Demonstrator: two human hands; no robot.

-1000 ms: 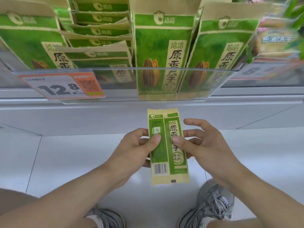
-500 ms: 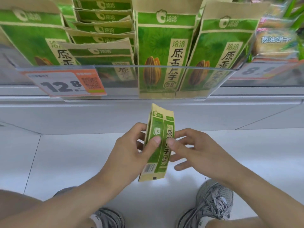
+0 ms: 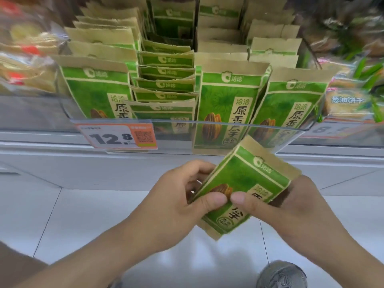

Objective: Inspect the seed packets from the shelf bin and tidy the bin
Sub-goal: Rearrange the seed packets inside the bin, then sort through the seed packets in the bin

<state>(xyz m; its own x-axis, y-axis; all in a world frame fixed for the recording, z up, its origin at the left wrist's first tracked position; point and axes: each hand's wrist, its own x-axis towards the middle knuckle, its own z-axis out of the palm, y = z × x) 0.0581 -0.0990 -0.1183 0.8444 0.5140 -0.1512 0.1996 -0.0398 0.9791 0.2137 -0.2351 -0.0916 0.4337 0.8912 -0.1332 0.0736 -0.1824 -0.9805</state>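
Green-and-kraft paper seed packet [image 3: 243, 183] tilted, front up, near clear-fronted shelf bin [image 3: 228, 124]. Left hand [image 3: 178, 202] and right hand [image 3: 288, 206] pinch it, thumbs on front; right fingers apparently behind.

Bright even light, floor [image 3: 145, 265] glare, blurred bowed edges (motion smear), soft shadows
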